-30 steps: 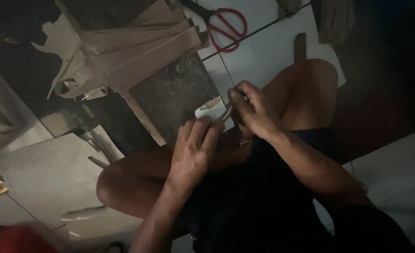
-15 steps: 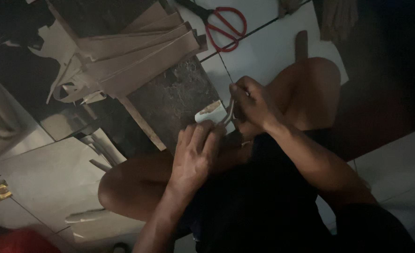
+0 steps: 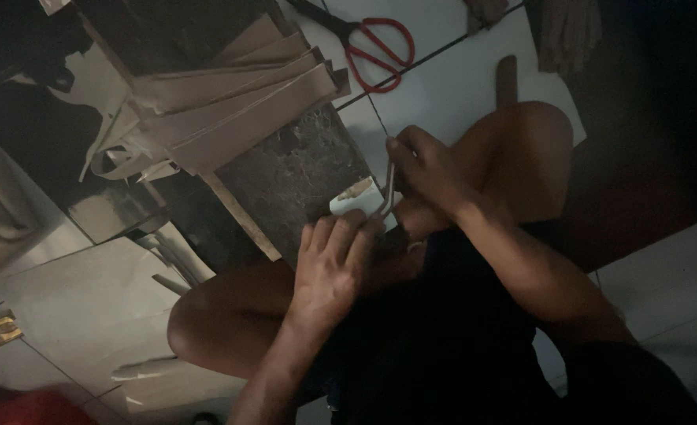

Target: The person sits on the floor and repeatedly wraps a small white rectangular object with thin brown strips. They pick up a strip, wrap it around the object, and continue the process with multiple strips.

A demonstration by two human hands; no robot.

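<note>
Left hand (image 3: 334, 264) slid closer, onto the small white piece (image 3: 356, 198)

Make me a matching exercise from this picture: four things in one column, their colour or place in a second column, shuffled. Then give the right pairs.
Things:
1. scissors
2. stone slab
3. small white piece
4. cardboard strips

Descriptions:
A. dark and speckled, lying under the stack's edge
B. red handles, on the pale floor at the top
C. brown, stacked at the upper left
D. between the left hand and the right hand

Pairs: 1-B, 2-A, 3-D, 4-C
</note>
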